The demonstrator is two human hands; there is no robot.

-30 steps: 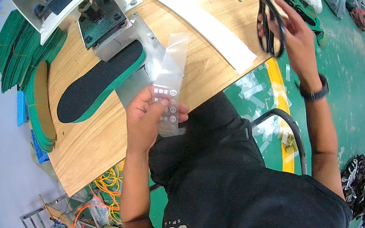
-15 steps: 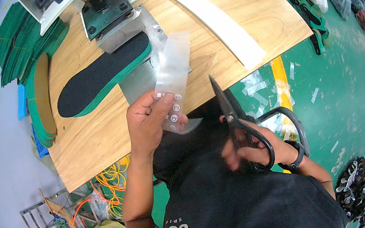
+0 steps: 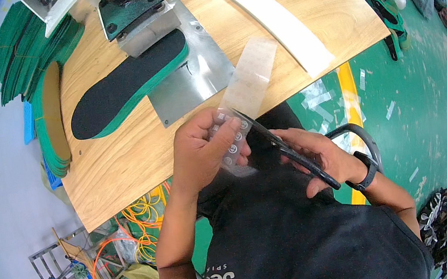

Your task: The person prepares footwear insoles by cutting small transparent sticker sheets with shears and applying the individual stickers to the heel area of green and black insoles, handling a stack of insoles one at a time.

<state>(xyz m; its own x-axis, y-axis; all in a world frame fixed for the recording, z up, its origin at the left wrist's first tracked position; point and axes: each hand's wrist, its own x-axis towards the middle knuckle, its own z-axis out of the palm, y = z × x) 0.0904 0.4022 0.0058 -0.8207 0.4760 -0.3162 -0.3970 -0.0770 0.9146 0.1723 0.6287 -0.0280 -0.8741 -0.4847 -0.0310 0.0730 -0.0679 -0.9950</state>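
Note:
My left hand [image 3: 201,149] grips the lower end of a clear plastic strip [image 3: 251,76] that carries several small round stickers. The strip's free end rises over the edge of the wooden table [image 3: 137,147]. My right hand [image 3: 320,156] holds black scissors [image 3: 279,142], and their blades reach the strip just beside my left fingers. A black wristband sits on my right wrist. On the table, a black insole with a green rim [image 3: 127,84] lies partly under a metal press [image 3: 132,8], on a steel plate [image 3: 196,79].
A long white strip [image 3: 268,15] lies across the table's right side. Stacked green insoles [image 3: 31,70] line the left edge. A chair [image 3: 360,135] stands on the green floor at right, and orange cables [image 3: 141,211] and a metal frame lie lower left.
My right hand has brought the scissors down from high on the right to the strip at my left hand. The left hand and strip stayed almost in place.

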